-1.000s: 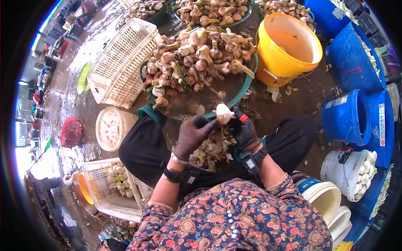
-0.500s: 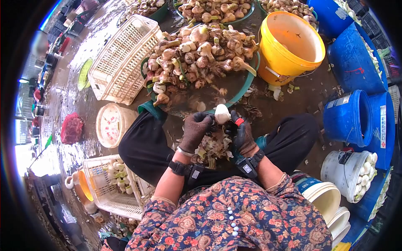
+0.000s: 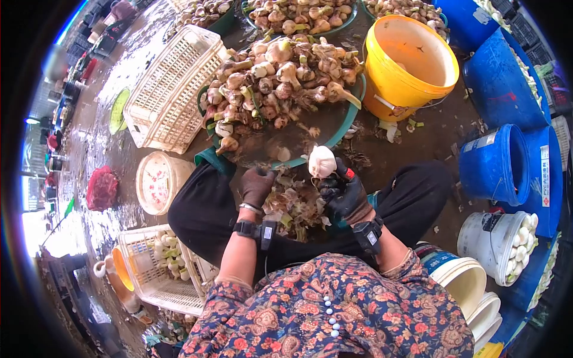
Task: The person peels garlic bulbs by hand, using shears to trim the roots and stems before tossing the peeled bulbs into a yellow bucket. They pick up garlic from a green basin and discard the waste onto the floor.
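A pale, peeled garlic bulb (image 3: 322, 162) is held up in my right hand (image 3: 346, 194), which wears a dark glove with a red band on one finger. My left hand (image 3: 257, 187), in a dark brown glove, is apart from the bulb, its fingers curled; whether anything is in them is hidden. Just beyond the hands, a wide green-rimmed tub (image 3: 352, 122) carries a heap of unpeeled garlic (image 3: 286, 77). Loose skins and peelings (image 3: 295, 206) are piled between my legs, under the hands.
A yellow bucket (image 3: 412, 68) stands right of the tub, with blue buckets (image 3: 494, 164) farther right. A white bucket (image 3: 486, 244) holds peeled bulbs. White crates (image 3: 173, 89) and a round white bucket (image 3: 161, 182) are on the left. More garlic tubs stand beyond.
My left hand has moved left and down, away from the bulb. My right hand has turned and tilted the bulb, which now sits slightly farther right.
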A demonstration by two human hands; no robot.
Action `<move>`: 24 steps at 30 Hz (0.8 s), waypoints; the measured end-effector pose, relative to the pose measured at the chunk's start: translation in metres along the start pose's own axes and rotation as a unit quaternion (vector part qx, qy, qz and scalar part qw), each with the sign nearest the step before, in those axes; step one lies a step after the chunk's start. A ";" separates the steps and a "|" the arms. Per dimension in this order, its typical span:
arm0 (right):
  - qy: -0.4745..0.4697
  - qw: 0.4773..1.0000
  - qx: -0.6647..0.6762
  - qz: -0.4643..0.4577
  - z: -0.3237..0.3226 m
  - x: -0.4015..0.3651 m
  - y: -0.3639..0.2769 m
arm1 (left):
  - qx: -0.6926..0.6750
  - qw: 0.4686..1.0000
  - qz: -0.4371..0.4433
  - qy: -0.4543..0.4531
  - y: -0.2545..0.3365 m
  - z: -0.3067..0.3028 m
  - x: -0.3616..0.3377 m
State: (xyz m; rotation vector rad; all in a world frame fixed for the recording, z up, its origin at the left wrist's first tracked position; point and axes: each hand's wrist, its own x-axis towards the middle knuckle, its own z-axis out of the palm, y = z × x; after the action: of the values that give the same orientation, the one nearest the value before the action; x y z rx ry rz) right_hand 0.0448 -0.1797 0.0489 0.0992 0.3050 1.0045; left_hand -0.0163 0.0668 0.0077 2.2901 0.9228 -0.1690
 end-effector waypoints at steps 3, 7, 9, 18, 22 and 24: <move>0.107 0.967 -0.209 -0.101 0.012 -0.002 0.004 | -0.375 0.916 -0.040 -0.138 0.063 -0.030 -0.042; 0.199 0.929 -0.305 -0.070 0.033 -0.001 0.011 | -0.175 0.949 0.250 -0.075 0.102 -0.032 -0.067; 0.185 0.944 -0.271 -0.049 0.031 0.000 0.010 | -0.278 0.936 0.168 -0.136 0.103 -0.031 -0.069; -0.002 0.989 0.099 0.107 0.003 0.004 -0.003 | -0.470 0.824 0.058 -0.311 0.085 -0.091 -0.060; 0.166 0.973 -0.154 -0.035 0.017 0.000 -0.006 | 0.325 0.911 0.178 -0.180 0.073 -0.065 -0.041; 0.202 0.954 -0.214 -0.055 0.019 0.001 -0.018 | 0.236 0.952 0.137 -0.142 0.056 -0.043 -0.014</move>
State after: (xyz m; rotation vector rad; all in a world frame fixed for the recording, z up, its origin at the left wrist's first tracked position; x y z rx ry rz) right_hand 0.0656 -0.1869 0.0633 -0.5182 0.4528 0.9549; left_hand 0.0052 0.0553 0.0751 2.7026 0.4375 -0.6385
